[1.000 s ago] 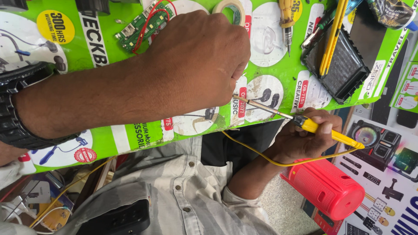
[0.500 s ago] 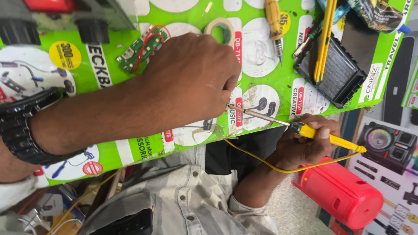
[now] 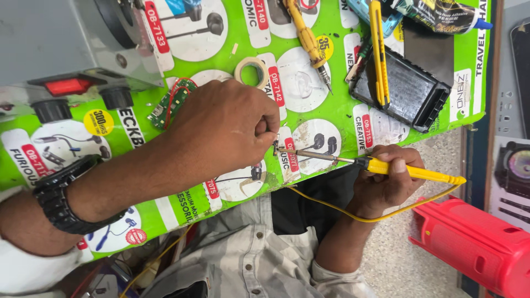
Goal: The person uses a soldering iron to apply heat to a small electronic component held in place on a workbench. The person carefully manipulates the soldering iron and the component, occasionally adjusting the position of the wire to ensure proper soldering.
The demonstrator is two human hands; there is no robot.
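Green printed sheeting covered the counter (image 3: 441, 118). Left hand (image 3: 226, 129) pinched a tiny, probably fragile part (image 3: 275, 145) by its fingertips; right hand (image 3: 386, 185), closed around the yellow handle, held a light, stiff soldering iron (image 3: 381, 165) whose tip met the part.

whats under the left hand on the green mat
A green circuit board with red wires pokes out from behind the left hand, and its fingertips pinch a small part at the soldering iron tip. The rest is covered.

Tape roll (image 3: 252, 71) behind the left hand (image 3: 223, 129), soldering iron (image 3: 381, 166) (in the right hand (image 3: 386, 179)) beside it.
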